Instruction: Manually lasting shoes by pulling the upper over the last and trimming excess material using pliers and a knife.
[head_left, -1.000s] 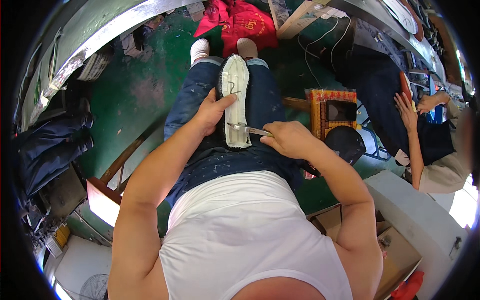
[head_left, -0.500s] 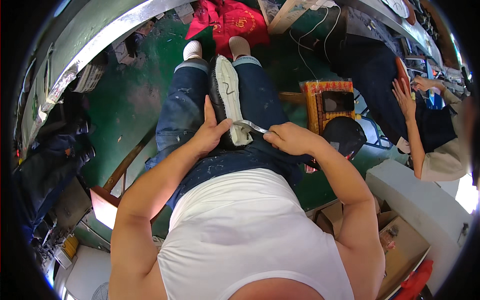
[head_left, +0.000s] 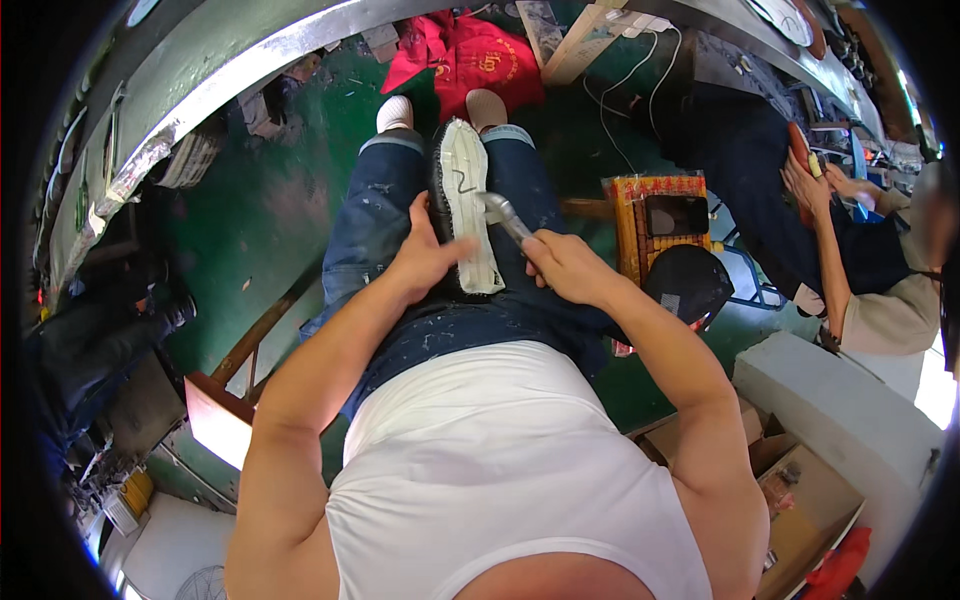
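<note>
A black shoe (head_left: 441, 225) lies sole up along my lap between my thighs, toe away from me. Its underside is a whitish insole (head_left: 466, 215) with a dark squiggle drawn on it. My left hand (head_left: 428, 258) grips the shoe's left side near the heel half, its thumb blurred over the insole. In my right hand (head_left: 568, 265) is a silver metal hand tool with a curved head (head_left: 512, 220). That head is at the insole's right edge, about midway along; whether it touches cannot be told. The tool's handle is mostly hidden in my fist.
Red cloth (head_left: 488, 62) lies on the floor beyond my feet. To my right are a beaded seat (head_left: 628, 225) with a dark phone (head_left: 677, 214), and a black cap (head_left: 688, 278). A co-worker's hand (head_left: 806, 182) holds a reddish-brown shoe at far right. A metal bench edge (head_left: 215, 90) curves at upper left.
The tool has moved from near the heel toward the middle of the insole, and its head has turned. My left thumb has shifted toward the right. The view has moved slightly.
</note>
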